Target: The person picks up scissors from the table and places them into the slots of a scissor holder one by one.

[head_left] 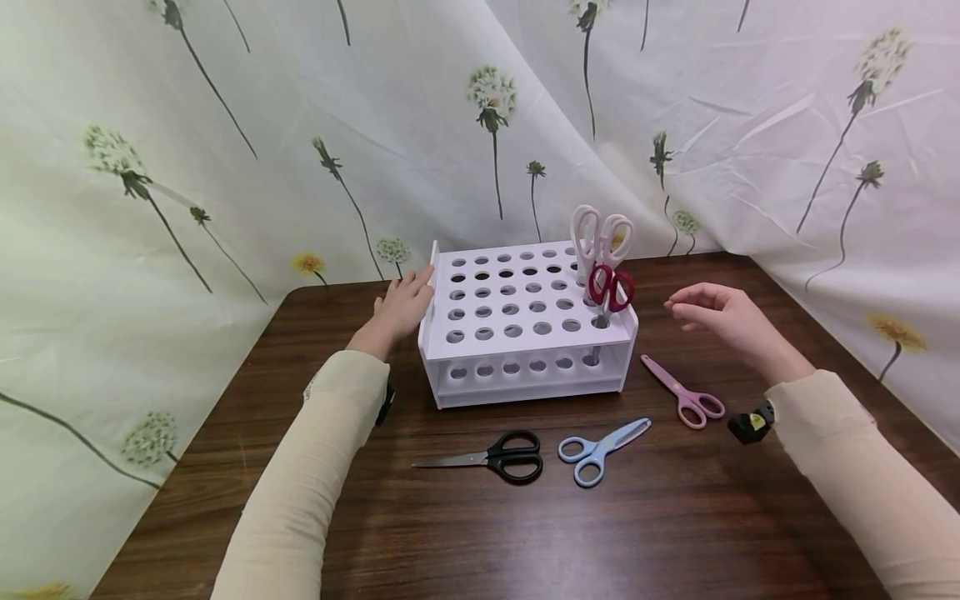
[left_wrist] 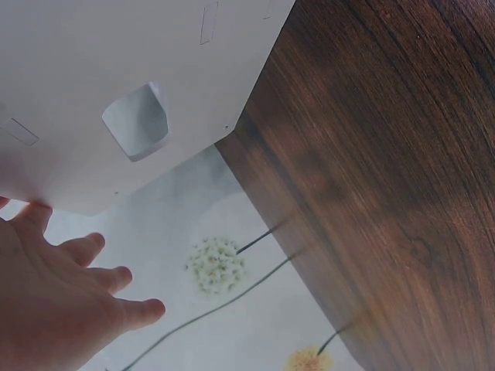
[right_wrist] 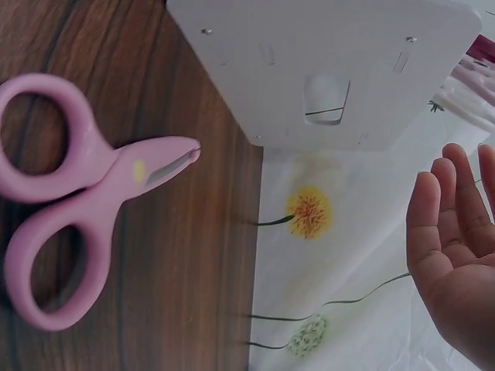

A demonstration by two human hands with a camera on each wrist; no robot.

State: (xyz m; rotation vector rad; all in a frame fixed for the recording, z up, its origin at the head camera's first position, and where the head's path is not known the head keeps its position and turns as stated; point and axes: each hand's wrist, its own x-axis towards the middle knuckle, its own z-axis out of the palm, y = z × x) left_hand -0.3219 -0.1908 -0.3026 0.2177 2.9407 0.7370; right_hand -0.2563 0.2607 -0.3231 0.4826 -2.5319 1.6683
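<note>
On the dark wood table (head_left: 360, 533), head view: count one white rack (head_left: 525, 393), long axis 9 to 3 o'clock; five pairs of scissors. Two stand in the rack at its 3 o'clock end, handles up: white scissors (head_left: 605, 257), red scissors (head_left: 612, 293). Three loose: black scissors (head_left: 497, 457) at rack's 6, tips to 9, axis 9–3; blue scissors (head_left: 600, 448) at 5, tip to 2, axis 8–2; pink scissors (head_left: 678, 390) at 4, tip to 10, axis 10–4. Hands, two. Left hand (head_left: 405, 302) at rack's 9, fingers extended, touching side panel. Right hand (head_left: 716, 312) at rack's 3, near pink scissors, fingers loosely bent, released.
</note>
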